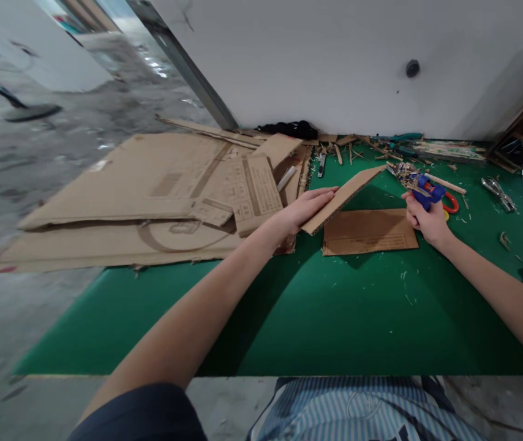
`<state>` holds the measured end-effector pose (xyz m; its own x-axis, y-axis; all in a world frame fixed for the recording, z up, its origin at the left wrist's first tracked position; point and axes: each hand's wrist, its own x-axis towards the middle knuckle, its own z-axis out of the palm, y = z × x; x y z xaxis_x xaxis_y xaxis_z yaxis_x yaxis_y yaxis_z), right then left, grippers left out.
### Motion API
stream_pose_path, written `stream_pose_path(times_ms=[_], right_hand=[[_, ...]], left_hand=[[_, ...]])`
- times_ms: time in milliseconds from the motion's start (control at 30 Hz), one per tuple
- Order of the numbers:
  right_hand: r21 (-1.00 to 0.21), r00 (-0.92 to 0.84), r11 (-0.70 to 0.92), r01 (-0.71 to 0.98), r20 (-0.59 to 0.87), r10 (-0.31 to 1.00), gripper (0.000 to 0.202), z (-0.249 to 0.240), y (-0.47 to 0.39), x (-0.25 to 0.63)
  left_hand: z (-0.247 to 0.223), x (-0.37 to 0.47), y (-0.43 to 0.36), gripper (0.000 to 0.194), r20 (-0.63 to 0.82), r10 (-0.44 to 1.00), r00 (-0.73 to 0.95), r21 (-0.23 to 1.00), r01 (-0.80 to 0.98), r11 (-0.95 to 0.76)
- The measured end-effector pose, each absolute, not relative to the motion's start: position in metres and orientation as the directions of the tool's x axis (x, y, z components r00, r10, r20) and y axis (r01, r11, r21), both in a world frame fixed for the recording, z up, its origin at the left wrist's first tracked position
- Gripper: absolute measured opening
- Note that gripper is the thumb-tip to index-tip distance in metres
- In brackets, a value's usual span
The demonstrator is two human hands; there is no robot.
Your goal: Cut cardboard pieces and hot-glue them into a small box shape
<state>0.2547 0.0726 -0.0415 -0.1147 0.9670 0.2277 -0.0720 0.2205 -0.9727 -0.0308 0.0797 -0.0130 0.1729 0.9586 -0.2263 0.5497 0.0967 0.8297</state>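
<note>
My left hand (310,208) is closed on a narrow cardboard piece (345,199), tilted up with its far end to the right. In my right hand (427,220) is a blue hot glue gun (429,188), whose front is crusted with debris. Its nozzle points at the far right tip of the tilted piece; whether they touch I cannot tell. Below, a flat cardboard rectangle (369,236) lies on the green table. Red-handled scissors (451,203) show partly behind the glue gun.
Large cardboard sheets (119,184) cover the table's left side and overhang its edge. A utility knife (321,165), cardboard scraps (339,153) and pliers (406,138) lie along the white wall. A clear-handled tool (499,194) sits at right, with a wooden box (514,131) behind.
</note>
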Motion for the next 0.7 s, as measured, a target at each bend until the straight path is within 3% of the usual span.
stream_pose_path(times_ms=[233, 400, 700], right_hand=[[-0.964, 0.119, 0.213, -0.162, 0.195, 0.973, 0.040, -0.046, 0.078, 0.260], [-0.960, 0.162, 0.182, -0.214, 0.149, 0.976, 0.038, -0.046, 0.080, 0.260], [-0.966, 0.158, 0.170, -0.197, 0.140, 0.977, 0.040, -0.044, 0.081, 0.258]], left_hand=[[-0.003, -0.022, 0.072, 0.071, -0.184, 0.929, 0.320, 0.561, 0.810, -0.168], [-0.006, -0.019, 0.076, 0.068, -0.176, 0.941, 0.289, 0.544, 0.825, -0.152], [-0.016, -0.013, 0.070, 0.063, -0.122, 0.968, 0.219, 0.406, 0.901, -0.153]])
